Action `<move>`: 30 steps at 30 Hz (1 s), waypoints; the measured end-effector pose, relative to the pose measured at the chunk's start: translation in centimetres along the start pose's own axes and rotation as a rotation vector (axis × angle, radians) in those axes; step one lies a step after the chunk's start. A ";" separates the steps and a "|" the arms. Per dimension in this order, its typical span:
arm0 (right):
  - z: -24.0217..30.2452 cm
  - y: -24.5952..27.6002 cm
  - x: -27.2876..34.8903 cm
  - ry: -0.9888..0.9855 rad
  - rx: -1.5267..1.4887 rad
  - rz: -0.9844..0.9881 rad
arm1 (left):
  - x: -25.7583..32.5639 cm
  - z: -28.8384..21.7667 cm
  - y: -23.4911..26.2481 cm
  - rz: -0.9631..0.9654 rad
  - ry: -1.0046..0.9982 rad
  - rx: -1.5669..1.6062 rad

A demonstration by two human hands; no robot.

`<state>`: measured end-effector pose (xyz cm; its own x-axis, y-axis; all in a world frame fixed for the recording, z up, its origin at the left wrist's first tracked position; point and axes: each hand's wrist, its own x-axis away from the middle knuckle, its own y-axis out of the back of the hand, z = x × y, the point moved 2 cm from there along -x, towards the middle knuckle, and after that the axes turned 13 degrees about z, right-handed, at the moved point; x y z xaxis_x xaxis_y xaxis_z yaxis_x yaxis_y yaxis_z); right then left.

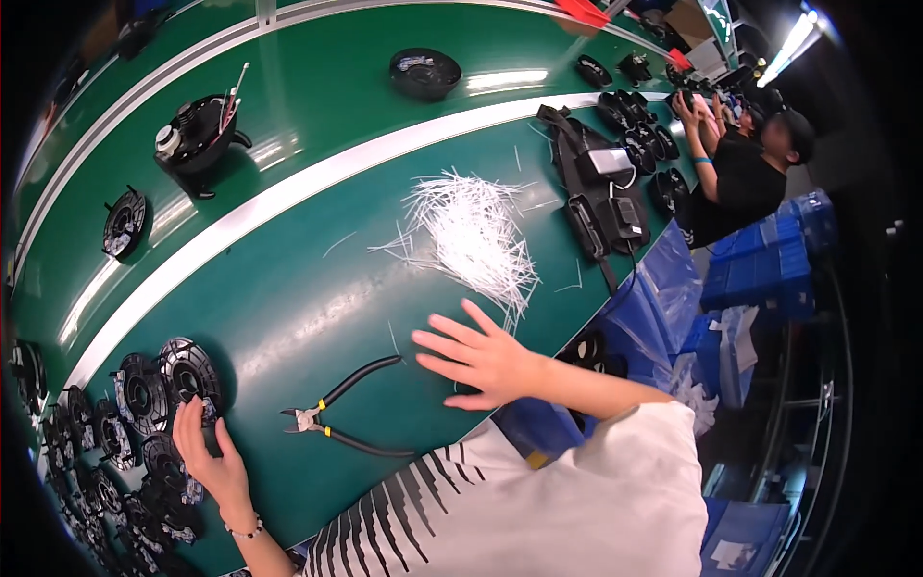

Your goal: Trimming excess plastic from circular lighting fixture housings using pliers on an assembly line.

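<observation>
My left hand (211,460) reaches to a round black part (189,373) at the front of a cluster on the left, its fingertips at the part's near edge. Whether they touch it I cannot tell; the thumb stands apart from the fingers. With fingers spread, my right hand (478,358) is over the green table and holds nothing. Between the hands lies a pair of cutting pliers (308,419) with black handles and yellow bands, its handles apart. Beyond my right hand is a heap of thin white strips (471,231), with a few loose ones around it.
More round black parts (144,394) crowd the left. Past a pale rail (279,197), a black housing with wires (200,135) and a black bowl-shaped part (425,74) stand on a green surface. A black strapped device (601,188) lies right; a co-worker (750,178) and blue bins (760,260) are beyond.
</observation>
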<state>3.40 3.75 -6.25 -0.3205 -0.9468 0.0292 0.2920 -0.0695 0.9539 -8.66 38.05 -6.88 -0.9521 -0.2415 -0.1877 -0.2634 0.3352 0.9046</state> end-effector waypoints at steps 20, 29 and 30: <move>-4.7 0.0 -11.9 -0.233 0.081 -0.178 | -0.4 -0.4 -0.1 -0.052 -0.002 0.048; -10.4 0.6 -6.6 -0.312 0.216 -0.364 | -0.4 0.1 -0.1 -0.056 -0.008 0.043; -10.2 1.0 -5.6 -0.341 0.223 -0.380 | -0.5 0.1 0.0 -0.056 -0.006 0.038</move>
<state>14.72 5.78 -8.52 -0.6503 -0.7103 -0.2693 -0.0867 -0.2828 0.9553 -8.26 38.29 -6.85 -0.9366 -0.2552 -0.2400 -0.3217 0.3556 0.8775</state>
